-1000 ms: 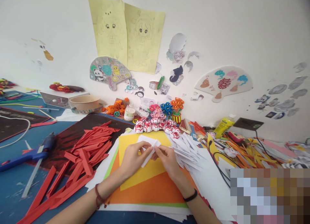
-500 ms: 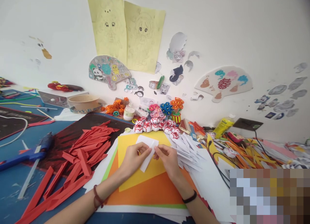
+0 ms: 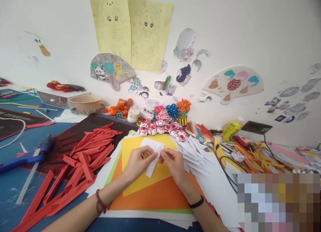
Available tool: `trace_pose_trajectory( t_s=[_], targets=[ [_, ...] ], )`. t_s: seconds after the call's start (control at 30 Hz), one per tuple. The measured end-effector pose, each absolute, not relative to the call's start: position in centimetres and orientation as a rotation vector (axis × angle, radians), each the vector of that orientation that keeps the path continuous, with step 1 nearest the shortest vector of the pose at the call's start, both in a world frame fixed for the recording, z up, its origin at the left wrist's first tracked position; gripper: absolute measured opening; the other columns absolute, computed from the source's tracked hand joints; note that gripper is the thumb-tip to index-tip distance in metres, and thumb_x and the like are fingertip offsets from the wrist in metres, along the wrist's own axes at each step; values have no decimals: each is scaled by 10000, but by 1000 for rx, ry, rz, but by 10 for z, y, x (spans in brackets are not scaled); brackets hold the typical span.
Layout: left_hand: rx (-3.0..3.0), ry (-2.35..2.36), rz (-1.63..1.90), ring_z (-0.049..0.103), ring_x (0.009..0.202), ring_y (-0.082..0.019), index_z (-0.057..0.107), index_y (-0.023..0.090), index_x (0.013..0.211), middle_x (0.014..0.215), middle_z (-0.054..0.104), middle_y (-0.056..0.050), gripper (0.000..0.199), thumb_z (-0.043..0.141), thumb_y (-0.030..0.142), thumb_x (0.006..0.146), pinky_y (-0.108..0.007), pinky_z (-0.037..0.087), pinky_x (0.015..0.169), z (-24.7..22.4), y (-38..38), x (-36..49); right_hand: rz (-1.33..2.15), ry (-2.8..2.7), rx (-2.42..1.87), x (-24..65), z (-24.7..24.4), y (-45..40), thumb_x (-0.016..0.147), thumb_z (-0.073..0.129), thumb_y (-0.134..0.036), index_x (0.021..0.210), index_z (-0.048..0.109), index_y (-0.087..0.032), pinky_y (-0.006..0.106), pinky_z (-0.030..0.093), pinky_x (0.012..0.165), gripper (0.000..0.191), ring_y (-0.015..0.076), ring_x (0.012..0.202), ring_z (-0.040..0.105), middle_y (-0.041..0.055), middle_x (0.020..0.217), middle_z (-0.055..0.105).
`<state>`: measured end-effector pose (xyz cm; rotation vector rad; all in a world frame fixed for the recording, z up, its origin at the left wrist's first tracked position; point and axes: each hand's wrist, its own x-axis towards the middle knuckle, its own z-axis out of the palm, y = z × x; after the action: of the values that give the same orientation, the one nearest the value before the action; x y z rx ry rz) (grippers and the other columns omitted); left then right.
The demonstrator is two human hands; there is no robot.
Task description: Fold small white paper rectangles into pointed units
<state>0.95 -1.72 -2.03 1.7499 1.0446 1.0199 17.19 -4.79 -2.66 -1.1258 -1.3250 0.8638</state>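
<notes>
Both hands meet over a stack of coloured paper, with yellow paper lying above orange paper. Between them is a small piece of white paper, partly folded. My left hand pinches it at its middle with thumb and fingers. From the other side my right hand pinches its right edge, the fingertips nearly touching those of the left. Folded white paper strips are heaped just right of my right hand. A pile of folded red paper strips lies to the left.
A blue glue gun rests at the left. Behind the stack stand red-and-white paper balls, paper flowers and a small jar. A round tan bowl is farther back. At right are a yellow bottle and a black cable.
The hands keep nearly the same pinch on the white paper, with only tiny finger shifts. The whole view has tilted slightly.
</notes>
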Motion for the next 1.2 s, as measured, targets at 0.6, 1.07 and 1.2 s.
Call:
trace_pose_trajectory(
  t_s=[0.6,1.07,1.2],
  targets=[
    [1684,866,921,460,607,-118,609,130,723,650,555,5,382,527,459,899,-224,347,574,-14,-20,8,910,-1364,-1072,174,-25,-49,847,645,-337,663,675,-155,220,441,541,261,110,527,529,-13,560,571],
    [1738,827,941,387,607,-112,424,171,633,626,403,39,409,465,449,930,-232,313,585,-10,-24,6,1054,-1417,-1021,172,-15,-56,818,659,-325,629,706,-149,207,404,466,263,101,477,503,-5,529,571],
    [1757,813,906,431,614,-121,451,169,632,621,446,28,430,413,458,948,-237,341,610,-10,-25,5,1094,-1436,-1007,175,-10,-57,831,643,-327,613,705,-149,209,398,462,288,104,468,508,-5,509,565]
  ],
)
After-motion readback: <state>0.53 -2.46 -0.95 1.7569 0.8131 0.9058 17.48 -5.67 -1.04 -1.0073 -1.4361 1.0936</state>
